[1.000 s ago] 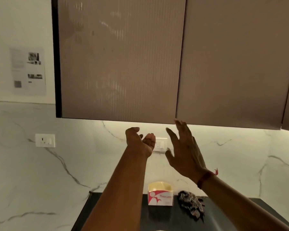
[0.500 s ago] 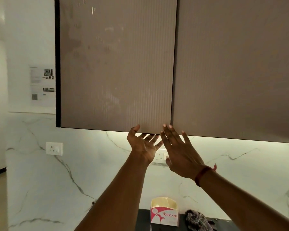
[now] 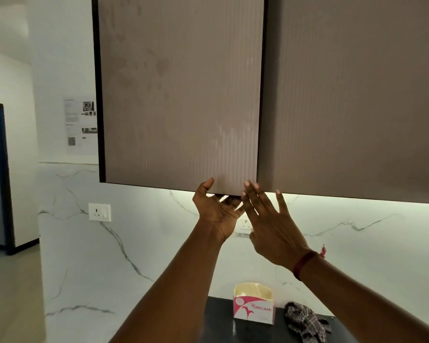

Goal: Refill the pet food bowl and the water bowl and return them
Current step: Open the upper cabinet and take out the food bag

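Taupe, ribbed laminate fills most of the view: the cabinet door [image 3: 181,95] in the centre of the frame, with the neighbouring door [image 3: 352,95] to its right. My left hand [image 3: 217,214] is turned palm up at the door's lower edge. Its thumb lies on the front face and its fingers are tucked beneath, so it pinches that edge. My right hand [image 3: 270,226] is spread wide and holds nothing, its fingertips [image 3: 252,191] touching the door's lower right corner by the seam. Whether the door has come off its frame at all I cannot tell. Neither the food bowl nor the water bowl is anywhere in view, and I see no pet food or tap either. So I judge the task barely begun: I am only getting into the cupboard, presumably for the feed. Filling both bowls and carrying them back all lies ahead. At the bottom of the frame the black desk [image 3: 218,318] carries a tissue box [image 3: 254,308] with a checked cloth [image 3: 305,320] just to its right. A socket [image 3: 99,212] sits on the marble wall [image 3: 84,256] at centre left.
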